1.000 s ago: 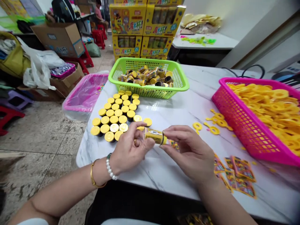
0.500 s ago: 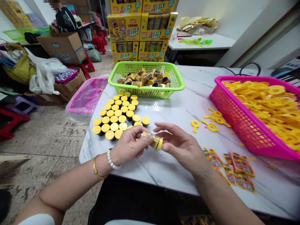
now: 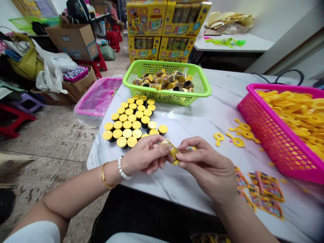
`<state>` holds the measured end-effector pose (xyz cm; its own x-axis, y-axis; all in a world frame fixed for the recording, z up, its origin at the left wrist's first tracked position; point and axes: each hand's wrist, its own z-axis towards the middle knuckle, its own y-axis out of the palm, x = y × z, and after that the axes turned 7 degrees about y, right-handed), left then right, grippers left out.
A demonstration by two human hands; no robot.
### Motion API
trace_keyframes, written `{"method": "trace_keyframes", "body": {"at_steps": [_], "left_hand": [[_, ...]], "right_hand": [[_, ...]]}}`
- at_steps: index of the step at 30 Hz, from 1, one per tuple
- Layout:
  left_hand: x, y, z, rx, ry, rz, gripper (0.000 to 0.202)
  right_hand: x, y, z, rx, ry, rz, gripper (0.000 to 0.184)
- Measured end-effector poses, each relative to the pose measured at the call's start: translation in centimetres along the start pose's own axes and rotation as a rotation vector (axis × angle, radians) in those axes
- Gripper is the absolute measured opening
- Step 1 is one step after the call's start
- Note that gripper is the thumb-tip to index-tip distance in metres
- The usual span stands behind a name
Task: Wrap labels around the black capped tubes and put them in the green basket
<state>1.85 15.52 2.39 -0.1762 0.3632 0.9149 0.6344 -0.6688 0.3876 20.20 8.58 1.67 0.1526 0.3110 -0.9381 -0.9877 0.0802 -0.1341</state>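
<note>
My left hand is closed, thumb and fingers pinching a small yellow-capped tub in a shiny printed wrap. From the other side, my right hand presses thumb and fingertips against its right end. Some yellow printed material shows behind the right fingers; whether it belongs to the same wrap I cannot tell. Both hands are just above the table's front part. Beyond the left hand, several yellow-lidded black tubs stand upright in close rows. A green basket behind them is filled with printed-wrapped tubs.
On the right, a pink basket is heaped with yellow ring-shaped pieces. Loose ring pieces and printed packets lie on the marble-patterned table. A lined pink tub sits left; stacked yellow boxes stand behind.
My right hand, open beside the tub before, has closed on its right end. The left hand keeps its hold, and the tub looks more turned. The whole view has shifted slightly.
</note>
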Motion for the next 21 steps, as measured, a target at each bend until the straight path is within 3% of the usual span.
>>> {"method": "trace_keyframes", "body": {"at_steps": [6,8,12,18,21], "left_hand": [[0.06,0.37,-0.15,0.025,-0.027,0.063,0.051],[0.11,0.47,-0.22,0.045,-0.024,0.077,0.051],[0.27,0.50,-0.27,0.102,0.001,0.068,0.051],[0.09,0.43,-0.26,0.149,0.072,0.090,0.048],[-0.25,0.56,-0.43,0.190,0.212,0.194,0.038]], "right_hand": [[-0.13,0.20,-0.38,0.065,0.056,0.164,0.007],[-0.13,0.13,-0.28,0.065,0.030,0.126,0.010],[-0.01,0.14,-0.22,0.103,-0.029,-0.059,0.038],[0.32,0.61,-0.56,0.140,-0.040,-0.210,0.029],[0.33,0.56,-0.61,0.198,0.083,-0.156,0.026]]}}
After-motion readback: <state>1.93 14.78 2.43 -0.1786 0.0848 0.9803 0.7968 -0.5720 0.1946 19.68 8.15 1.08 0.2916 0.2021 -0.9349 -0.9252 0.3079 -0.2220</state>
